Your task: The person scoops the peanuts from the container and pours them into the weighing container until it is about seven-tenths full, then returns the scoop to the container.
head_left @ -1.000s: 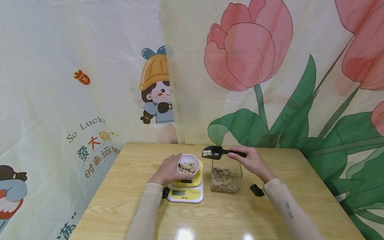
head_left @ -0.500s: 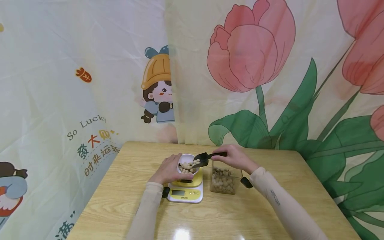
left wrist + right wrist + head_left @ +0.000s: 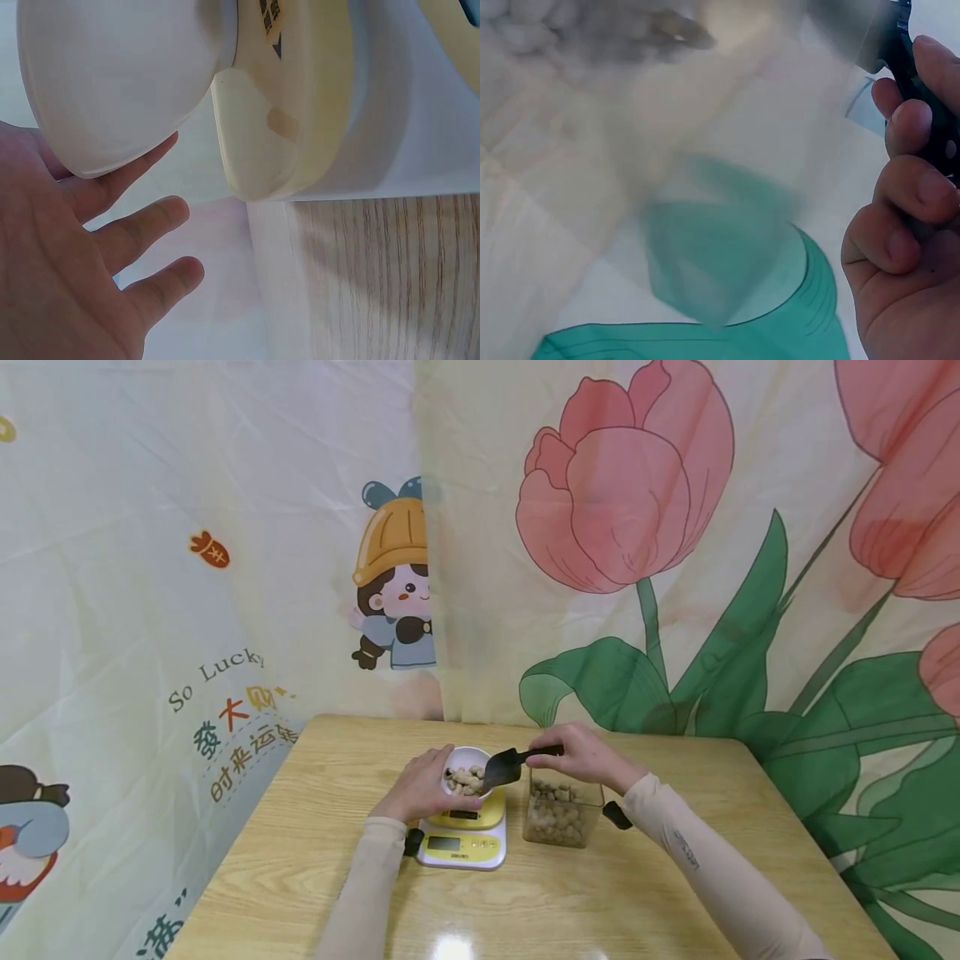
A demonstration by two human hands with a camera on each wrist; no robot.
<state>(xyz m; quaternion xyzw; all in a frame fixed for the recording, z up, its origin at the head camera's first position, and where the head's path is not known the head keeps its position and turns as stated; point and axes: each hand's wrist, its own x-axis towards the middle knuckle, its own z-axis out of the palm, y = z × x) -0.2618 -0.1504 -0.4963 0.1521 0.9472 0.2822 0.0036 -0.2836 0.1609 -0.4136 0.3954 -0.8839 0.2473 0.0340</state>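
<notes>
A white bowl (image 3: 471, 755) of peanuts in their shells (image 3: 463, 781) sits on a yellow-and-white kitchen scale (image 3: 462, 852). My left hand (image 3: 427, 785) holds the bowl from the left, thumb along its near side and fingers behind; in the left wrist view several fingers (image 3: 154, 221) spread below the rim. My right hand (image 3: 581, 755) grips the handle of a black scoop (image 3: 502, 769), its blade tilted down over the bowl's right side. In the right wrist view, fingers curl round the scoop handle (image 3: 930, 124). Right of the scale stands a clear container (image 3: 598, 817) of peanuts, beneath the right hand.
Everything stands on a wooden table (image 3: 300, 860). Behind it hangs a printed cloth (image 3: 480, 543) with tulips and a cartoon figure. A black wrist camera (image 3: 617, 815) on the right wrist is close beside the container.
My right hand has carried the scoop left from over the container to the bowl and tipped it. The peanuts seen in the scoop no longer show there. The left hand stays put.
</notes>
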